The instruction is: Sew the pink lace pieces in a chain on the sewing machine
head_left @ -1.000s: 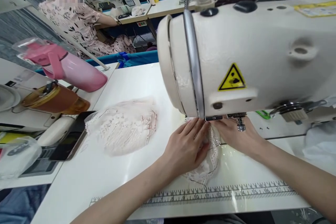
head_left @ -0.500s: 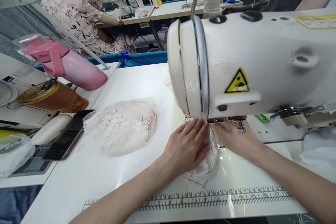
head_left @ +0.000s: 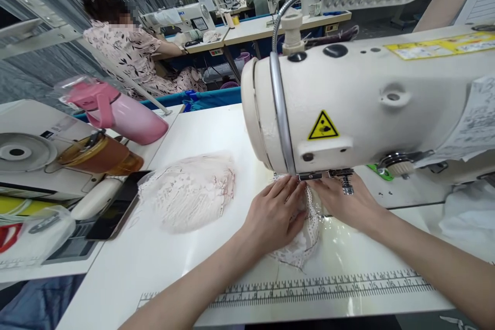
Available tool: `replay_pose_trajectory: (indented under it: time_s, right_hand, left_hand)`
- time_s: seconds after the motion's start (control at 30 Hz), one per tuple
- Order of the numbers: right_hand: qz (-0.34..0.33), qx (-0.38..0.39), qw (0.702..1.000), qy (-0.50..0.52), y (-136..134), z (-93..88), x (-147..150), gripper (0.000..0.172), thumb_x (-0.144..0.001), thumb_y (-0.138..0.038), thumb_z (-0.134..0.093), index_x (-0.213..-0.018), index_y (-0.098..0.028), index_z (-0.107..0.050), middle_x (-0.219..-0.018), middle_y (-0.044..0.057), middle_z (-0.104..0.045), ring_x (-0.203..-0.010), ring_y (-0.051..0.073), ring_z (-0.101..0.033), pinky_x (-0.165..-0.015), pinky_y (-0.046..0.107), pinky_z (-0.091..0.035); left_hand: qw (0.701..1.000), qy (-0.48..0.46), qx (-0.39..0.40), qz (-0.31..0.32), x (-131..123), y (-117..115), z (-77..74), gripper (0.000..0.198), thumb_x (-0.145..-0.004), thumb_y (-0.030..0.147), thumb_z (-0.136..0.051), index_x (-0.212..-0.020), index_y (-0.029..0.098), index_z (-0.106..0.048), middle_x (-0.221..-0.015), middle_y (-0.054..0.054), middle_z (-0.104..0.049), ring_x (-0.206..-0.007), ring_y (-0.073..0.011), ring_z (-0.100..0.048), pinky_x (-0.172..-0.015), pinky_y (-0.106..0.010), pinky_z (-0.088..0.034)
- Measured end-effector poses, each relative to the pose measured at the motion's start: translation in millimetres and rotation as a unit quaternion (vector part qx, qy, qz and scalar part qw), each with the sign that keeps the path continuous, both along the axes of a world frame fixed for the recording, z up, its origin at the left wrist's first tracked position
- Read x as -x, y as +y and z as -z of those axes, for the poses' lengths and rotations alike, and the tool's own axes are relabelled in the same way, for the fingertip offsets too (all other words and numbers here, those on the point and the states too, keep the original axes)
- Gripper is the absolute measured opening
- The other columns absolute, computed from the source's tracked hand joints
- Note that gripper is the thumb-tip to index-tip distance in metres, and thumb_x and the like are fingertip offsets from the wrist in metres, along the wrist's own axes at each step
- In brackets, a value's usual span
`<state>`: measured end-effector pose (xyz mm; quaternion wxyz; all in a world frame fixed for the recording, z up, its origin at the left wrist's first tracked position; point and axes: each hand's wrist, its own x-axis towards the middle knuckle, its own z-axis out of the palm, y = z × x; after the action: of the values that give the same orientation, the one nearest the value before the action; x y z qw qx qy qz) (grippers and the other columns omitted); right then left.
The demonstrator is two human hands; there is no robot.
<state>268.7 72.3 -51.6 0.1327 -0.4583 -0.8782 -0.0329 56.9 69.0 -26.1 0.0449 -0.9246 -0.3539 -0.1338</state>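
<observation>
A white sewing machine (head_left: 356, 103) reaches in from the right, its head above both hands. My left hand (head_left: 273, 214) lies on a piece of white lace fabric (head_left: 303, 245), fingers close together and pressing it near the needle area. Partly behind the machine head, my right hand (head_left: 340, 196) touches the right edge of the same lace; its fingertips are hidden. A second pile of pale lace fabric (head_left: 189, 193) rests on the white table to the left.
A pink bottle (head_left: 135, 118), an amber cup (head_left: 96, 154) and a dark phone (head_left: 116, 206) are at the left. A printed ruler (head_left: 290, 291) runs along the front edge. A person (head_left: 127, 51) sits at another machine beyond.
The camera view has tilted and shifted, so more of the lamp and background shows. Both hands stay at nearly the same place on the lace.
</observation>
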Motion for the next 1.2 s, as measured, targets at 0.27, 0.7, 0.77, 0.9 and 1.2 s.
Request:
replay_pose_trajectory:
  time_s: [0.27, 0.7, 0.77, 0.9, 1.2]
  right_hand:
    - [-0.044, -0.079, 0.993, 0.079, 4.6, -14.1, -1.6, 0.039, -0.076, -0.001, -0.042, -0.099, -0.022, -0.065, -0.090, 0.004, -0.070, -0.080, 0.020, -0.061, -0.074, 0.034, -0.045]
    - [-0.196, 0.164, 0.937, 0.237, 9.4, -19.0, -6.6, 0.027, -0.073, 0.000, -0.040, -0.066, -0.021, -0.057, -0.071, -0.004, -0.060, -0.075, 0.014, -0.052, -0.073, 0.030, -0.041]
    - [-0.200, 0.167, 0.938, 0.228, 7.4, -22.7, -7.4, 0.025, -0.073, -0.001, -0.041, -0.072, -0.021, -0.057, -0.076, -0.003, -0.060, -0.076, 0.013, -0.051, -0.075, 0.031, -0.040]
    - [-0.201, 0.181, 0.946, 0.179, 4.9, -28.1, -6.9, 0.013, -0.074, -0.011, -0.055, -0.084, -0.020, -0.054, -0.081, -0.002, -0.058, -0.079, 0.015, -0.048, -0.074, 0.031, -0.038]
    - [-0.249, 0.090, 0.937, 0.229, 8.2, -18.4, -6.0, 0.014, -0.089, -0.016, -0.048, -0.084, -0.019, -0.060, -0.074, 0.001, -0.062, -0.078, 0.016, -0.050, -0.074, 0.032, -0.039]
  left_hand:
    - [1.000, 0.005, -0.008, 0.007, -2.7, -1.9, -8.3, 0.042, -0.093, 0.033, -0.049, -0.128, 0.010, -0.054, -0.129, -0.014, -0.059, -0.120, -0.0288, -0.055, -0.095, -0.044, -0.050]
    - [0.969, 0.093, -0.114, 0.199, 32.6, -62.8, -22.4, 0.019, -0.090, 0.009, -0.046, -0.095, 0.012, -0.064, -0.104, -0.010, -0.068, -0.090, -0.0202, -0.063, -0.059, -0.028, -0.050]
    - [0.991, 0.014, -0.052, 0.124, 32.6, -65.6, -22.1, 0.019, -0.091, 0.006, -0.043, -0.099, 0.012, -0.059, -0.102, -0.011, -0.067, -0.091, -0.0204, -0.064, -0.062, -0.027, -0.051]
    - [0.980, -0.117, 0.150, -0.057, 29.2, -58.9, -45.4, 0.015, -0.098, 0.016, -0.037, -0.102, 0.017, -0.051, -0.091, -0.005, -0.066, -0.069, -0.0128, -0.064, -0.054, -0.022, -0.048]
    - [0.973, -0.059, 0.224, -0.023, 3.7, -20.5, -48.5, 0.011, -0.090, 0.029, -0.057, -0.094, 0.019, -0.060, -0.078, 0.000, -0.063, -0.066, -0.0139, -0.059, -0.056, -0.023, -0.041]
